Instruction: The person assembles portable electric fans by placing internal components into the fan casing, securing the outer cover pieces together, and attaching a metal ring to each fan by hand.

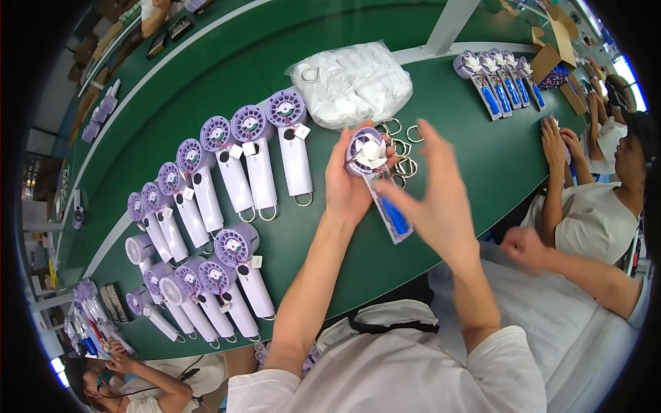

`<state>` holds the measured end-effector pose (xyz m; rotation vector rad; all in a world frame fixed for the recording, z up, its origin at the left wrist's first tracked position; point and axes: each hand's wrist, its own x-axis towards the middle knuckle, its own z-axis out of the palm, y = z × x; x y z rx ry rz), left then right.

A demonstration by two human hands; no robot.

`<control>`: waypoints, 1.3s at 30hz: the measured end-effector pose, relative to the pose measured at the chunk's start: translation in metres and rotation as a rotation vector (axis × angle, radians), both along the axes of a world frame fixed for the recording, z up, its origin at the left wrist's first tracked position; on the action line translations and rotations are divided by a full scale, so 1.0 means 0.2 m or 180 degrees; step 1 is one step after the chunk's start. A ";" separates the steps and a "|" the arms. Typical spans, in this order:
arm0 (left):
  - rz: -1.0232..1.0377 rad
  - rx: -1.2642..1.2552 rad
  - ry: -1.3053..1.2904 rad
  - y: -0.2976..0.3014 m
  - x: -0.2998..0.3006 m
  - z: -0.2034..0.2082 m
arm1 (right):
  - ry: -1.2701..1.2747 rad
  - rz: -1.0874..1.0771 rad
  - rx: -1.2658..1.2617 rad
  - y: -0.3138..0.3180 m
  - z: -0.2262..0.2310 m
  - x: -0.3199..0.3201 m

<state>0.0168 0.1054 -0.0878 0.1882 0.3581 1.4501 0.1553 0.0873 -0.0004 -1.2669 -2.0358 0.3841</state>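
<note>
Left hand (346,186): curled round the uncovered fan (370,153); loosening could tip it.
Right hand (441,203): spread, seemingly empty; a low sweep could scatter metal loops (407,166).

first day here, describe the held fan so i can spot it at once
On the green table, find the clear bag of white pieces. Below it, the left hand holds a lilac fan. Unlike the closed fans leftward, it shows white blades and a blue part; unlike the open fans at upper right, it is held.

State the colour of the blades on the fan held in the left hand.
The blades are white; the head view shows them.
</note>
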 end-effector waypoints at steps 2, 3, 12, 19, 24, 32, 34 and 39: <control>-0.0092 -0.0149 0.0057 0.03 0.02 0.02 | 0.0383 -0.0416 -0.0001 0.00 -0.04 0.11; -0.0237 -0.0166 -0.0038 0.04 0.03 0.01 | 0.0677 -0.0675 -0.0246 -0.01 -0.09 0.17; -0.0483 -0.0348 -0.0035 0.04 0.09 0.00 | 0.0875 -0.0036 0.0069 -0.24 -0.16 0.03; -0.0182 -0.0328 -0.0286 0.02 0.01 0.03 | 0.1461 -0.0693 -0.0348 -0.11 -0.39 0.16; -0.0255 -0.0193 0.0090 0.03 0.00 -0.01 | 0.1021 -0.0863 -0.0197 -0.08 -0.48 0.24; -0.0153 0.0008 0.0117 0.02 0.05 -0.01 | 0.1807 -0.1144 -0.0814 -0.07 -0.47 0.24; -0.0153 0.0025 0.0155 0.04 0.07 -0.01 | 0.1897 -0.1198 -0.0882 -0.07 -0.46 0.25; -0.0228 -0.0019 0.0120 0.03 0.06 0.02 | 0.1514 -0.0886 -0.0374 -0.08 -0.47 0.23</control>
